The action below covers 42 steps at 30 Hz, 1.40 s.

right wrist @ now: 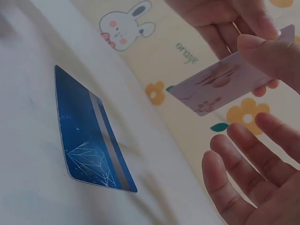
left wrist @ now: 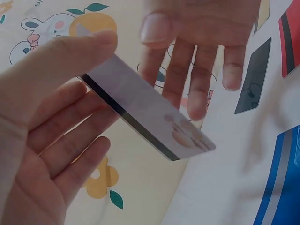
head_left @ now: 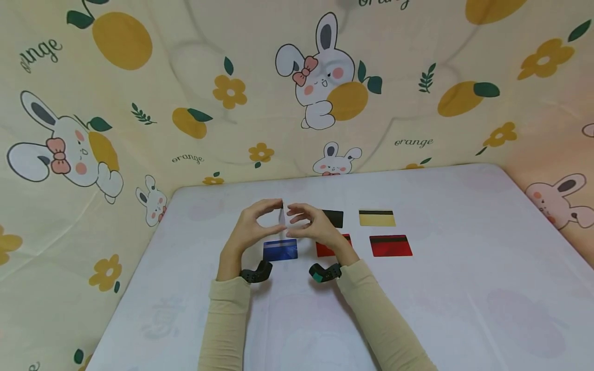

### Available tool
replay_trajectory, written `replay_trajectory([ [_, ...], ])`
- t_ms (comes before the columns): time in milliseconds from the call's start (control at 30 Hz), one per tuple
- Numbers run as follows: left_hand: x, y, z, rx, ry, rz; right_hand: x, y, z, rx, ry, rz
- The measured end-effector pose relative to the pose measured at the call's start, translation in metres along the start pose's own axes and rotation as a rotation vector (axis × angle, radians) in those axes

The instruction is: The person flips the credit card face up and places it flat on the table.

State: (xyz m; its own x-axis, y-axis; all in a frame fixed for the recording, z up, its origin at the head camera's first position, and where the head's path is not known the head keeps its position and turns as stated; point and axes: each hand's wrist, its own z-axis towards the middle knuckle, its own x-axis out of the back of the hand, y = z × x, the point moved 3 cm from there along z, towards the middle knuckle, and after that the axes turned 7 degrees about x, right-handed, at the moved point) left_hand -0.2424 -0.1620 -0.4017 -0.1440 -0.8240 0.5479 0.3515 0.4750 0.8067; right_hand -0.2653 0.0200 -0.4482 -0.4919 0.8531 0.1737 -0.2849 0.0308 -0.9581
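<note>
My left hand (head_left: 250, 226) pinches a pale card (left wrist: 145, 110) by one end, between thumb and fingers, and holds it raised above the table. A dark stripe runs along one long edge of the card, and a brownish picture lies near its far end. Facing it from the other side is my right hand (head_left: 317, 226), its fingers spread and loosely bent, with nothing gripped. In the right wrist view, the right thumb (right wrist: 255, 47) overlaps the card (right wrist: 220, 84); contact is unclear. Below the hands lies a blue card (head_left: 280, 250) with a grey stripe.
On the white table (head_left: 445, 309) lie a black card (head_left: 335, 219) and a red card (head_left: 325, 250), both partly hidden by the right hand. Further right are a gold card (head_left: 377, 219) and another red card (head_left: 391, 247). A patterned cloth (head_left: 260, 62) hangs behind.
</note>
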Motion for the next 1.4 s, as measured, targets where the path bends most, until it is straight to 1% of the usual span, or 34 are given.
replay_trajectory([
  [200,0.001,0.0,0.0,-0.013,0.013,-0.04,-0.001,0.004,0.0,-0.016,-0.01,0.011],
  [467,0.001,0.001,0.0,-0.011,0.014,-0.052,-0.005,0.007,0.0,-0.04,-0.034,0.002],
  [633,0.0,0.001,0.0,-0.028,0.015,-0.081,-0.008,0.01,0.0,-0.035,-0.061,-0.015],
  [867,0.0,0.003,0.001,-0.062,0.018,-0.115,-0.01,0.011,0.001,-0.055,-0.064,-0.019],
  [1133,0.0,0.006,0.003,-0.062,0.011,-0.143,-0.006,0.012,0.0,-0.043,-0.053,-0.033],
  [1400,-0.001,0.004,0.002,-0.049,0.006,-0.189,-0.002,0.014,-0.001,-0.042,-0.053,-0.018],
])
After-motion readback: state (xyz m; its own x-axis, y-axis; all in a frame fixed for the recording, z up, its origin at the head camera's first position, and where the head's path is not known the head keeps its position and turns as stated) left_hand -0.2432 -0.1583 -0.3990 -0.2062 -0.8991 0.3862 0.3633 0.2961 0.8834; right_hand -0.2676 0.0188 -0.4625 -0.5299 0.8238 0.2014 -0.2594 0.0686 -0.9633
